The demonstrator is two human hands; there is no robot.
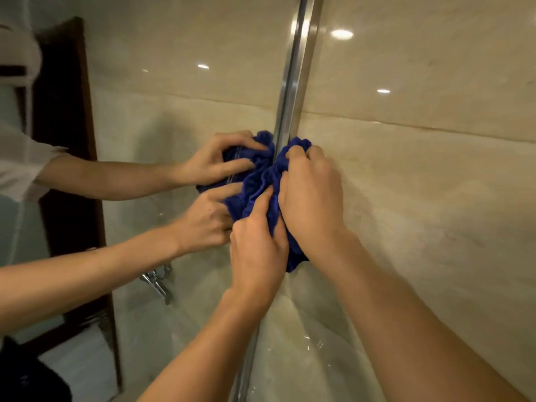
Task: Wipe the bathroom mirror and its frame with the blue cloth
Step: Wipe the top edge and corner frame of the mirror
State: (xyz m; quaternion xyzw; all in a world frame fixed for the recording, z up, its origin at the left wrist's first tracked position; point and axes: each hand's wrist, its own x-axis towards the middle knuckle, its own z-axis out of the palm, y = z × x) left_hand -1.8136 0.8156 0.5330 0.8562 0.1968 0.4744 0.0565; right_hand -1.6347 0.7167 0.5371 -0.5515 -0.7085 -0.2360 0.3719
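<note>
**Both hands bunched the blue cloth against the mirror's metal frame**

Both hands pressed one crumpled blue cloth (262,184) against the vertical metal frame (293,82) at the mirror's (174,111) right edge. The left hand (258,250) sat lower, fingers curled and pinching the cloth's folds from beneath, its forefinger stretched up into the fabric. The right hand (311,198) sat higher and just beside it, touching it, fingers closed over the cloth's upper right part with the knuckles toward the beige wall tile (420,169). The cloth lay between the two hands and straddled the frame, its top poking above the right fingers and a tail hanging below the right palm.

The mirror doubled the hands, forearms and cloth, so the cloth's true left edge was hard to separate from its reflection. The frame was hidden where the cloth and hands covered it. A chrome tap (156,281) and a dark wooden door frame (69,140) appeared only as blurred reflections. Both forearms ran out of the picture's lower edge.
</note>
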